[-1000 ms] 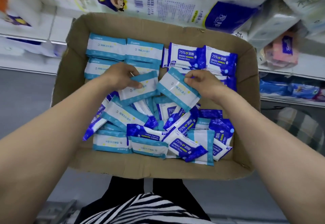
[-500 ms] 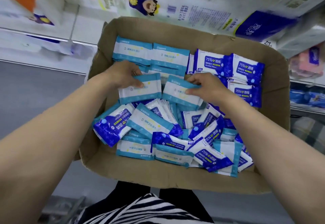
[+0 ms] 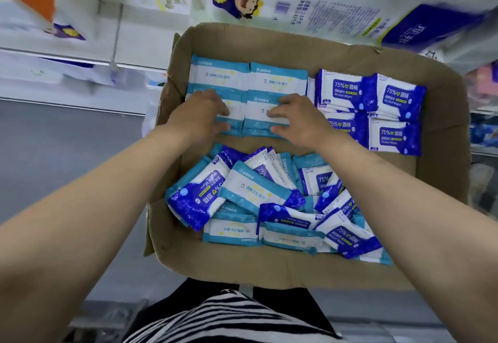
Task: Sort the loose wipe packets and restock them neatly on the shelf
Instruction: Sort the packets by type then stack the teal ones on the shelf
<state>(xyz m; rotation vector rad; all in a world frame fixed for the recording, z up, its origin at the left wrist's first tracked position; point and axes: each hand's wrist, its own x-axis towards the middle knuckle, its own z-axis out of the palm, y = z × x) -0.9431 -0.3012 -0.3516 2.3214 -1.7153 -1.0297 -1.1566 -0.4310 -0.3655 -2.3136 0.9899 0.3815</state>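
Observation:
A cardboard box (image 3: pixel 442 181) holds wipe packets. Light-teal packets (image 3: pixel 248 78) lie in neat rows at the far left, and dark-blue 75% alcohol packets (image 3: pixel 372 94) are stacked at the far right. A loose mixed heap (image 3: pixel 272 202) fills the near half. My left hand (image 3: pixel 200 116) rests on a teal packet (image 3: pixel 234 112) in the second row, thumb at its near edge. Beside it, my right hand (image 3: pixel 296 119) holds the neighbouring teal packet (image 3: pixel 260 116), fingers on top and thumb at its near edge.
Shelves (image 3: pixel 80 59) with large white tissue and paper packs (image 3: pixel 336 5) rise behind the box. More goods sit on shelves at the right (image 3: pixel 485 132). Grey floor (image 3: pixel 67 154) lies to the left. My striped top (image 3: pixel 229 321) shows at the bottom.
Both hands carried their teal packets away from the heap and set them down side by side as a second row behind it. The view shifted, so the box sits further right.

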